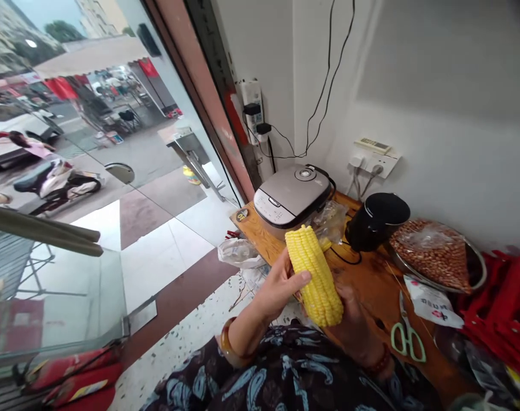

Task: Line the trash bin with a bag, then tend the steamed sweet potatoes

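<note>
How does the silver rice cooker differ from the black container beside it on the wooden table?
The rice cooker is silver, wide and low with a flat lid; the black container is dark, narrower and cylindrical. The cooker stands behind the corn cob; the container stands nearer the peanut bowl. Both rest on the wooden table.

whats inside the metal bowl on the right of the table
The metal bowl holds a clear plastic bag of brown nuts, apparently peanuts. The bag covers most of the bowl's inside, so anything beneath it is hidden.
</note>
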Tool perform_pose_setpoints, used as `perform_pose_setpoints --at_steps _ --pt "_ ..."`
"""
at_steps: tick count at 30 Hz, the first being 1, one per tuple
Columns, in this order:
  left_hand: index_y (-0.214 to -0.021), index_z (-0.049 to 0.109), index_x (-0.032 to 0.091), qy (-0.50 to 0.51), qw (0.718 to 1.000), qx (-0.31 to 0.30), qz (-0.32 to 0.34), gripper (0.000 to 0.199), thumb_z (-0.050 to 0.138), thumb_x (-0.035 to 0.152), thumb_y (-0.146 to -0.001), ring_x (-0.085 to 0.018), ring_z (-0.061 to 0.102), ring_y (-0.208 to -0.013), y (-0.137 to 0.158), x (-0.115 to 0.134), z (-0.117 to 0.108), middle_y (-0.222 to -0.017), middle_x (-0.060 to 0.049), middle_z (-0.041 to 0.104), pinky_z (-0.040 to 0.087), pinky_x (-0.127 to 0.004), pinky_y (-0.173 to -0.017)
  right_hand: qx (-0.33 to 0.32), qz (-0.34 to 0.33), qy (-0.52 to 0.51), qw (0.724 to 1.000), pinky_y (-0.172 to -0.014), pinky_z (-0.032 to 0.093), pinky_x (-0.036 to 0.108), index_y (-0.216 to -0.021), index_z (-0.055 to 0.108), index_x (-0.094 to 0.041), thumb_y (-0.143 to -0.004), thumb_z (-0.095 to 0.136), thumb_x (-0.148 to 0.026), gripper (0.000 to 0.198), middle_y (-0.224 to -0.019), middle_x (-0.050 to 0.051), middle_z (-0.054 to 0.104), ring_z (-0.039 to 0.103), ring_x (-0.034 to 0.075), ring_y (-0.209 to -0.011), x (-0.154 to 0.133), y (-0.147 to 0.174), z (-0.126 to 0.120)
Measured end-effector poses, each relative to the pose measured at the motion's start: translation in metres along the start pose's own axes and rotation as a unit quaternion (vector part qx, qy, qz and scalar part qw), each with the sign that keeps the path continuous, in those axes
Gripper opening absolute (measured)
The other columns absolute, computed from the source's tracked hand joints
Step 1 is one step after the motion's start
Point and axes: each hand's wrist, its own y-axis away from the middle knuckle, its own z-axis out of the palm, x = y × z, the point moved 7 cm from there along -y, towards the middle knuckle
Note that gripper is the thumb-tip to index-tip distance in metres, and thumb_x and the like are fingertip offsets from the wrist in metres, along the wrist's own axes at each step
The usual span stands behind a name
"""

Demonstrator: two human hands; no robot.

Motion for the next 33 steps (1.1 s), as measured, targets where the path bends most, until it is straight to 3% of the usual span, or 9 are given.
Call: perform_pose_setpoints --at_steps 3,7,12,15,18,25,29,33 --pt "-0.127 0.049 0.022 -0.009 1.0 -0.002 0.03 0.062 0.074 0.04 -0.073 -0.022 0.056 -0.101 0.008 0.009 -0.003 -0.112 -0.006 0.063 0.045 -0.032 -0.085 -0.025 0.026 0.011 0.999 -0.056 0.052 0.034 -0.092 0.068 -0.025 -0.088 0.048 -0.038 0.024 -0.076 0.004 0.068 0.061 0.021 -0.064 0.002 0.001 0.004" --pt "-0.128 0.047 0.022 -0.047 0.997 0.004 0.058 0.067 0.074 0.047 -0.071 -0.024 0.057 -0.1 0.017 0.021 -0.008 -0.113 -0.007 0.062 0.046 -0.034 -0.085 -0.06 0.024 0.036 0.997 -0.075 0.054 0.037 -0.102 0.068 -0.027 -0.09 0.04 -0.045 0.036 -0.093 0.006 0.069 0.064 0.025 -0.089 -0.01 -0.005 0.011" --pt "-0.133 0.045 0.021 -0.131 0.987 -0.015 0.093 0.074 0.073 0.049 -0.071 -0.032 0.048 -0.118 0.029 0.04 -0.01 -0.127 -0.01 0.055 0.041 -0.041 -0.098 -0.11 0.011 0.018 0.994 -0.08 0.054 0.036 -0.116 0.061 -0.028 -0.071 0.063 -0.063 0.056 -0.106 0.005 0.067 0.063 0.027 -0.096 -0.026 -0.013 0.026" --pt "-0.138 0.04 0.025 -0.078 0.992 -0.027 0.09 0.072 0.07 0.046 -0.075 -0.03 0.047 -0.119 0.035 0.05 -0.009 -0.13 -0.01 0.052 0.042 -0.04 -0.098 -0.099 0.005 0.019 0.995 -0.08 0.054 0.036 -0.12 0.059 -0.027 -0.067 0.068 -0.061 0.063 -0.113 0.006 0.066 0.062 0.027 -0.096 -0.028 -0.015 0.031" --pt "-0.137 0.039 0.027 0.02 0.996 -0.02 0.082 0.067 0.067 0.04 -0.077 -0.024 0.054 -0.106 0.036 0.057 -0.006 -0.12 -0.007 0.056 0.044 -0.036 -0.091 -0.083 0.018 0.022 0.996 -0.087 0.052 0.038 -0.129 0.052 -0.026 -0.067 0.071 -0.056 0.072 -0.122 0.008 0.062 0.06 0.029 -0.106 -0.021 -0.013 0.031" --pt "-0.123 0.053 0.026 0.089 0.992 0.014 0.084 0.056 0.067 0.027 -0.069 -0.019 0.054 -0.093 0.035 0.06 0.0 -0.102 -0.003 0.06 0.044 -0.03 -0.083 -0.079 0.019 0.024 0.996 -0.089 0.052 0.04 -0.132 0.05 -0.027 -0.068 0.071 -0.044 0.069 -0.123 0.008 0.062 0.06 0.028 -0.107 -0.008 -0.004 0.029" --pt "-0.133 0.045 0.027 0.025 0.996 0.021 0.079 0.063 0.068 0.034 -0.074 -0.022 0.054 -0.102 0.036 0.054 0.0 -0.115 -0.004 0.059 0.043 -0.035 -0.091 -0.047 0.016 0.025 0.998 -0.088 0.052 0.04 -0.132 0.05 -0.026 -0.073 0.067 -0.044 0.064 -0.125 0.009 0.062 0.059 0.028 -0.108 -0.01 0.002 0.029" --pt "-0.133 0.047 0.025 -0.037 0.996 0.032 0.07 0.063 0.067 0.047 -0.077 -0.026 0.051 -0.113 0.036 0.041 -0.002 -0.124 -0.007 0.058 0.039 -0.037 -0.099 -0.047 -0.002 0.054 0.997 -0.102 0.045 0.044 -0.134 0.049 -0.027 -0.085 0.053 -0.047 0.053 -0.128 0.009 0.06 0.052 0.028 -0.122 -0.026 0.01 0.031"
